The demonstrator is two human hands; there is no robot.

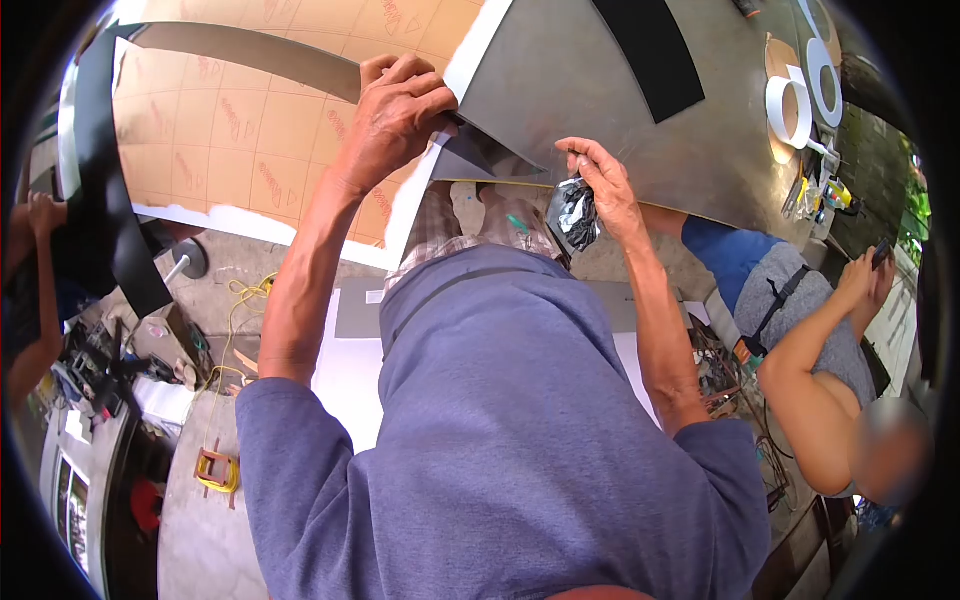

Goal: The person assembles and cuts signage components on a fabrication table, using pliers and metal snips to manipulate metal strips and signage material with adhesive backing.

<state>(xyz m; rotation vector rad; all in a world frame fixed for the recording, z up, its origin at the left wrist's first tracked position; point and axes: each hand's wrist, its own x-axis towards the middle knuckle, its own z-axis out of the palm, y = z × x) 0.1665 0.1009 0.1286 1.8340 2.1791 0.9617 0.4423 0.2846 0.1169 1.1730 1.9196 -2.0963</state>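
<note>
My left hand [400,115] is closed on a long dark flexible strip [250,55] at the near edge of the table. The strip arcs away to the left over a brown printed sheet, and a dark pointed end [490,150] shows just right of my fingers. My right hand [608,190] is raised at the table edge with its fingers bent. A crumpled piece of shiny black and silver film [577,215] hangs from it, held against the palm and fingers.
The brown printed sheet [260,130] has torn white edges. A black strip [655,60] lies on the grey tabletop [560,70], with white tape rolls [790,112] at right. A seated person [810,310] holds a phone; another person's hand [45,212] shows at left. Yellow cord [235,300] lies on the floor.
</note>
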